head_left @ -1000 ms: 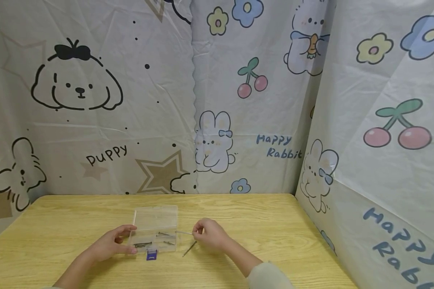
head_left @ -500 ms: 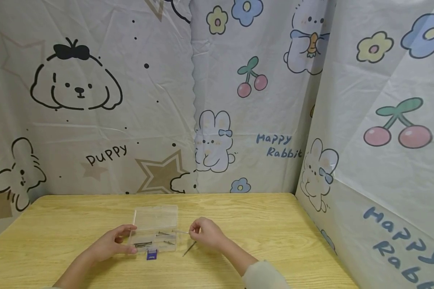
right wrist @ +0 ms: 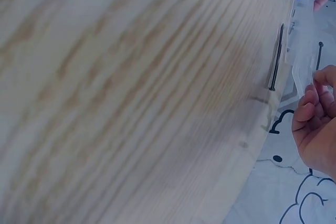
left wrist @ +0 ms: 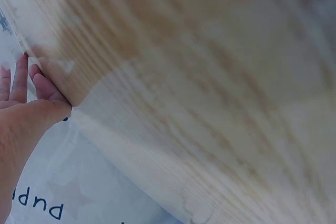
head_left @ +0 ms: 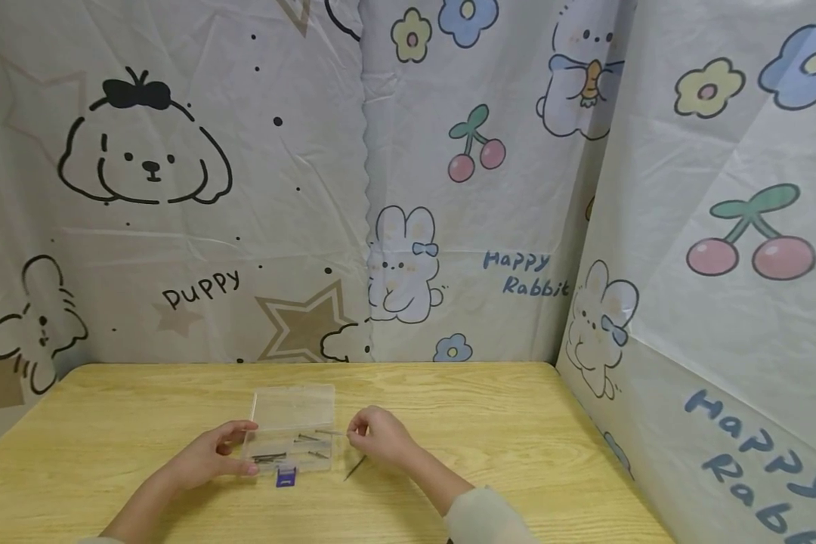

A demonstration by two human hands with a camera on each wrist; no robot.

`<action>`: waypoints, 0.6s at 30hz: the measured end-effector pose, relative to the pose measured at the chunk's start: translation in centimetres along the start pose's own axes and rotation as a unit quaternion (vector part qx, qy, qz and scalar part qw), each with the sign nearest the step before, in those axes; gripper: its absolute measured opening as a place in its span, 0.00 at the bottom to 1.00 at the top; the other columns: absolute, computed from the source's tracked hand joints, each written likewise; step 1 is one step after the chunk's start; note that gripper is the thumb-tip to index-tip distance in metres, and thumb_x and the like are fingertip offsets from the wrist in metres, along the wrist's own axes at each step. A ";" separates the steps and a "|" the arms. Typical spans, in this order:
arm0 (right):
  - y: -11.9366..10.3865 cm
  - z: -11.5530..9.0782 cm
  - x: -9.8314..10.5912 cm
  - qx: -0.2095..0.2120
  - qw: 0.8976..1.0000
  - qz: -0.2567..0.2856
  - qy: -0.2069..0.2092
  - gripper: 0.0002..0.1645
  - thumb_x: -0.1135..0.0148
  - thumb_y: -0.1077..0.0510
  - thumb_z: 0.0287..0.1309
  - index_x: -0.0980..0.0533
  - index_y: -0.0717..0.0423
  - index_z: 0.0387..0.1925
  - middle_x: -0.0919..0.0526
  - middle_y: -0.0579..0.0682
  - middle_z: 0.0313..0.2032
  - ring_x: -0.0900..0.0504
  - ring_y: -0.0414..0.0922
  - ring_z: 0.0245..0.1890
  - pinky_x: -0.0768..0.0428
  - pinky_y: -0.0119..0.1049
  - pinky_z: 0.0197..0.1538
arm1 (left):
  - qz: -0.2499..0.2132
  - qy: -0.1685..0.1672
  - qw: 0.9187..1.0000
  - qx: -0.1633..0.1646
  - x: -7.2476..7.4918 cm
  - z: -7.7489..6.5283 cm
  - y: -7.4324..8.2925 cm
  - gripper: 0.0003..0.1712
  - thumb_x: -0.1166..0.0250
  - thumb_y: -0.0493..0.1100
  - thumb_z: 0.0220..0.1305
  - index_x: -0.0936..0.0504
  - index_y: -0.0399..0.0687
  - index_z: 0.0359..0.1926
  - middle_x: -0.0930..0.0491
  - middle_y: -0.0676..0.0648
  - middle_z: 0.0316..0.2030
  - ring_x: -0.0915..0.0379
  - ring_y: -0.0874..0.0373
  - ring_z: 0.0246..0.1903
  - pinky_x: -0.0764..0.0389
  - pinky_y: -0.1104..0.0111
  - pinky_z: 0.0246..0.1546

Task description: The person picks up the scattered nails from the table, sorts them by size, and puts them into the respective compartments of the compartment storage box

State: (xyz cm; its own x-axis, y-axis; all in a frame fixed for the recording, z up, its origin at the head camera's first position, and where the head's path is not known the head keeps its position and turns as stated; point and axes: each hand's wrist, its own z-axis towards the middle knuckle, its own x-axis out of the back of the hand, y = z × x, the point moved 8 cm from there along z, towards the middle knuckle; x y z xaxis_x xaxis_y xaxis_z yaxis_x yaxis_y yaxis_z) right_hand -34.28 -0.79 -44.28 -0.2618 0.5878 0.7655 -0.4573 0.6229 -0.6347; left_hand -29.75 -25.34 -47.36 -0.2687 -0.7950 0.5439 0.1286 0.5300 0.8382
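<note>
A clear plastic box (head_left: 292, 408) with compartments stands on the table, its lid folded back and a purple latch (head_left: 285, 477) at the front. My left hand (head_left: 211, 455) holds its left side, thumb near the front corner and fingers near the hinge. Several dark nails (head_left: 269, 458) lie in the left compartment; a few more lie farther right. My right hand (head_left: 384, 438) pinches a nail (head_left: 329, 433) near one end, its head end reaching over the box's right side. Another nail (head_left: 355, 467) lies on the table below that hand, plain in the right wrist view.
The wood-grain table (head_left: 503, 453) runs back to a printed cloth (head_left: 299, 189) with cartoon animals. A second stretch of cloth (head_left: 734, 317) hangs along the right side.
My right hand has moved left with the nail, whose head end now overlaps the box's right compartment. My left hand and the box have stayed put.
</note>
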 end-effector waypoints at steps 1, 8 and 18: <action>-0.1 0.0 -0.1 0.000 1.000 0.000 0.001 0.05 0.41 0.58 0.58 0.21 0.54 0.30 0.28 0.40 0.27 0.35 0.32 0.22 0.33 0.24 0.25 | 0.001 0.001 1.000 0.000 0.0 0.0 0.0 0.42 0.29 0.47 0.52 0.37 0.34 0.63 0.35 0.28 0.61 0.41 0.30 0.61 0.35 0.41 0.58; -0.5 0.3 -0.6 0.004 1.000 -0.019 0.010 0.05 0.40 0.57 0.58 0.21 0.54 0.30 0.28 0.40 0.27 0.33 0.32 0.26 0.32 0.24 0.28 | -0.004 0.001 1.000 0.009 0.0 0.0 -0.1 0.42 0.29 0.47 0.52 0.37 0.34 0.63 0.36 0.28 0.62 0.42 0.29 0.61 0.36 0.40 0.58; -1.1 0.7 -1.1 0.004 0.999 -0.034 0.015 0.06 0.42 0.57 0.59 0.20 0.55 0.32 0.27 0.40 0.26 0.34 0.32 0.24 0.32 0.24 0.27 | -0.009 -0.003 1.000 0.005 0.0 0.0 0.0 0.43 0.29 0.47 0.52 0.38 0.34 0.64 0.37 0.27 0.62 0.44 0.28 0.62 0.36 0.40 0.57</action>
State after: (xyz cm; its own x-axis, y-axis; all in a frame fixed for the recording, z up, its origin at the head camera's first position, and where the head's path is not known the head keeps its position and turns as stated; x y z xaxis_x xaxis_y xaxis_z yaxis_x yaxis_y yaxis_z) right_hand -34.11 -2.44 -44.35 -0.2038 0.5599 0.8031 -0.4802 0.6577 -0.5804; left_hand -29.70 -25.32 -47.39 -0.2775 -0.8021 0.5289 0.1146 0.5189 0.8471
